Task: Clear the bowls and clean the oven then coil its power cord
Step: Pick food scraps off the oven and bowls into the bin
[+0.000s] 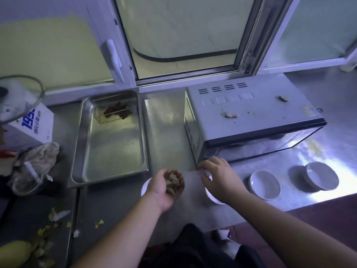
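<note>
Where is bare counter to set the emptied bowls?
Bare steel lies between the steel tray and the oven, and in front of the left hand. Right of the oven's door, two bowls crowd it; the far left is cluttered.

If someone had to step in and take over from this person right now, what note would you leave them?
Left hand: cupped around a handful of food scraps, over a white bowl.
Right hand: fingers on the rim of a second bowl by the oven's front corner; grip unclear.
Two more bowls sit empty to the right.
Steel tray on the left holds some scraps.
Oven still has crumbs on top.
Left: empty remaining bowls, wipe oven, coil cord (not in view).
</note>
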